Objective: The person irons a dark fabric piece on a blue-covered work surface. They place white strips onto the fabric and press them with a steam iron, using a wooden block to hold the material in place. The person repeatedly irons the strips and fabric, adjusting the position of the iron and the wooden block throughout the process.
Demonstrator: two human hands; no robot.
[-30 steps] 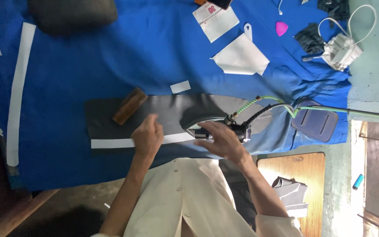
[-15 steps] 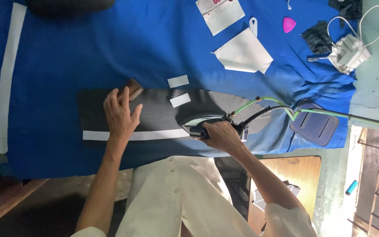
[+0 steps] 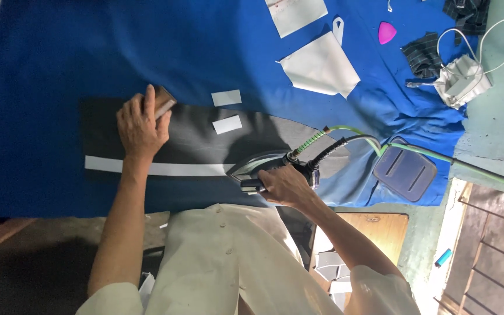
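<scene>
A long dark grey fabric piece lies flat on the blue cloth-covered table, with a white strip along its near edge. My right hand grips the handle of a steam iron that rests on the grey fabric's right part. My left hand lies on the fabric's left part, its fingers closing on a small brown wooden block. Two small white rectangles lie between the hands.
A green hose and black cord run from the iron to the right. A blue-grey iron rest pad sits at the table's right edge. White paper pieces, a pink chalk and a white cloth bundle lie farther off.
My left hand has moved left across the grey fabric to the wooden block and taken hold of it. The iron stays under my right hand on the fabric.
</scene>
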